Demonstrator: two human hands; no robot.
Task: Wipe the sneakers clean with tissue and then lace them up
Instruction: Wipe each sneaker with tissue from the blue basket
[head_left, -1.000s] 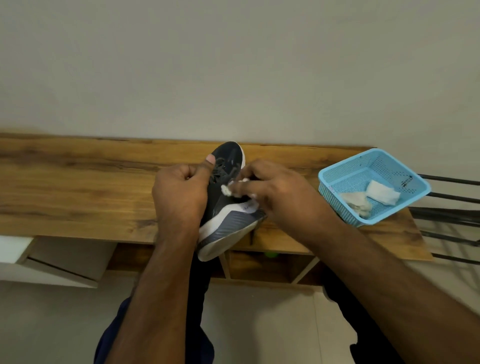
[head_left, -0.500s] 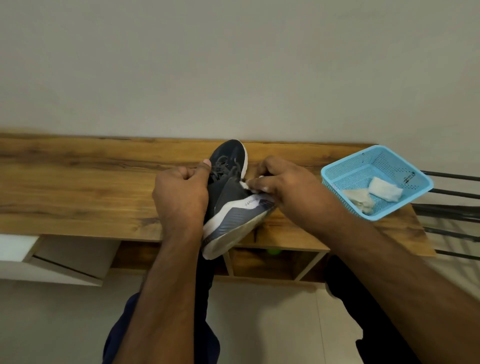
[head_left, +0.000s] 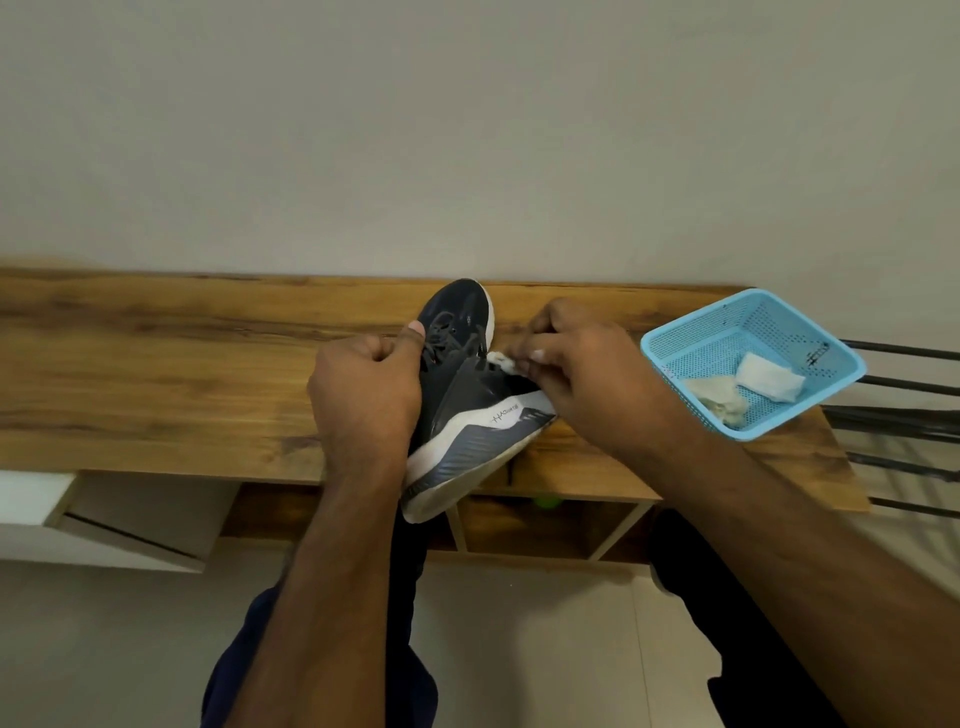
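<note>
1. A person seated at a long wooden table (head_left: 156, 374) with a brown grain top holds a dark navy sneaker with a white sole and grey side panel (head_left: 470, 410) tilted on its side, toe toward the pale wall, heel overhanging the table's near edge.
2. The left hand (head_left: 363, 395) is curled around the sneaker's left side, thumb up beside the dark laces (head_left: 441, 332).
3. The right hand (head_left: 582, 384) pinches a small crumpled white tissue wad (head_left: 501, 360) in its fingertips, pressed against the sneaker's collar on the right side.
4. The two hands are apart, one on each flank of the shoe.
5. At the table's right end sits a light blue perforated plastic basket (head_left: 675, 348), tilted in this wide view, well apart from the shoe.
6. Inside the basket lie a folded white tissue (head_left: 769, 376) and, just beside it, a soiled, crumpled tissue (head_left: 717, 397).
7. Black metal rods (head_left: 904, 389) show beyond the basket at the right edge.
8. Open wooden shelf compartments (head_left: 519, 525) sit below the tabletop.
</note>
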